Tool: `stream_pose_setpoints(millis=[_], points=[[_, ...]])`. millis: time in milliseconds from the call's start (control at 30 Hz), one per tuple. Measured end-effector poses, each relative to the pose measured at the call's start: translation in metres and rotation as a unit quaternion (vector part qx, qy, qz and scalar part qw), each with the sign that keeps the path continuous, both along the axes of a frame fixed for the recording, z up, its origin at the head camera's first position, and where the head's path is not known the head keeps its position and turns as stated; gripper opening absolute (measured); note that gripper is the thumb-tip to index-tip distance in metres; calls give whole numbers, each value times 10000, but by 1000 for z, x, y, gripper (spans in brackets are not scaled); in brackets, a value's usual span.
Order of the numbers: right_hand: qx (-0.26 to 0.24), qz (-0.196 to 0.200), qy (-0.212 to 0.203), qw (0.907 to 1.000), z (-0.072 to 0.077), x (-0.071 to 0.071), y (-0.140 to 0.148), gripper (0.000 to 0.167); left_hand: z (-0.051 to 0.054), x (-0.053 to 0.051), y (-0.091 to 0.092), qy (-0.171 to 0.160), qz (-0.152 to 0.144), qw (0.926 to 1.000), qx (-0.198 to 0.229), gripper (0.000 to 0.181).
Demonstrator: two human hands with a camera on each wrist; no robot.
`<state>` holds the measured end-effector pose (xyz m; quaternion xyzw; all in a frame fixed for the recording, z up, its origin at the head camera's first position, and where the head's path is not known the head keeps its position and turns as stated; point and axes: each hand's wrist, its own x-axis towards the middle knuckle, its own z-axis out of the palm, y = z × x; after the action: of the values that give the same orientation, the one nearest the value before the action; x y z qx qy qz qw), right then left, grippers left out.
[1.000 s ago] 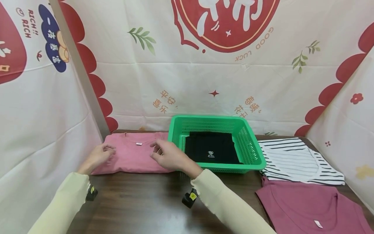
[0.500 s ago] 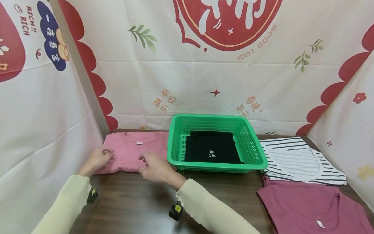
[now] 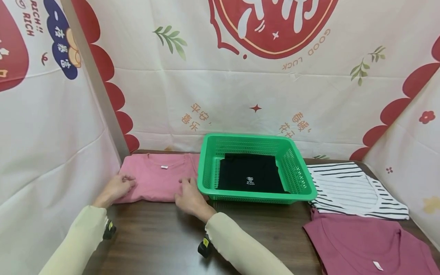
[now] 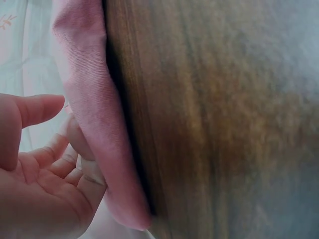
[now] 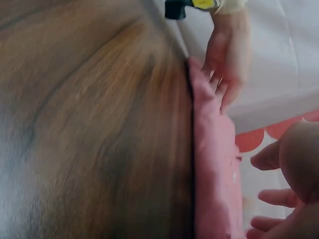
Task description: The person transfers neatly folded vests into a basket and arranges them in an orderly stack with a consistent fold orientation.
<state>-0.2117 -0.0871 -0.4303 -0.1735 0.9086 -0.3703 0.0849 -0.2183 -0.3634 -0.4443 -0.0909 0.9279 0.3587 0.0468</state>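
A folded pink shirt [image 3: 159, 179] lies at the table's back left, its collar and white label at the far side. My left hand [image 3: 118, 188] rests on its left end with relaxed fingers; the left wrist view shows the fingertips against the pink cloth [image 4: 94, 94], the thumb apart. Over the shirt's right front part is my right hand [image 3: 193, 198], fingers loosely bent and holding nothing. In the right wrist view this hand [image 5: 294, 189] is beside the shirt [image 5: 214, 149]; whether it touches the cloth, I cannot tell.
A green basket [image 3: 258, 196] holding a folded black garment [image 3: 251, 173] overlaps the pink shirt's right end. To its right lie a striped white shirt [image 3: 354, 191] and a dark pink shirt [image 3: 364, 244]. Printed cloth [image 3: 227, 95] hangs behind and at both sides.
My right hand has moved left and toward the table's front, away from the basket, then slightly back to the right. My left hand has stayed at the shirt's left end.
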Motion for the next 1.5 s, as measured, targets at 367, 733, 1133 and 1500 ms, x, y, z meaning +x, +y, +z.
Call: stream_pose_setpoints(millis=[367, 733, 1133, 1500], points=[[-227, -347, 232, 9989, -17, -6, -3, 52, -3, 1, 3, 18, 24, 10000, -44, 40], [-479, -677, 376, 9959, -31, -18, -5, 54, -8, 0, 8, 54, -76, 9999, 80, 36], [45, -1762, 742, 9815, -28, -23, -11, 58, -10, -1, 5, 23, -84, 9999, 69, 36], [174, -1990, -123, 9798, -23, -30, -18, 81, -9, 0, -1, -73, 281, 9983, 499, 68]])
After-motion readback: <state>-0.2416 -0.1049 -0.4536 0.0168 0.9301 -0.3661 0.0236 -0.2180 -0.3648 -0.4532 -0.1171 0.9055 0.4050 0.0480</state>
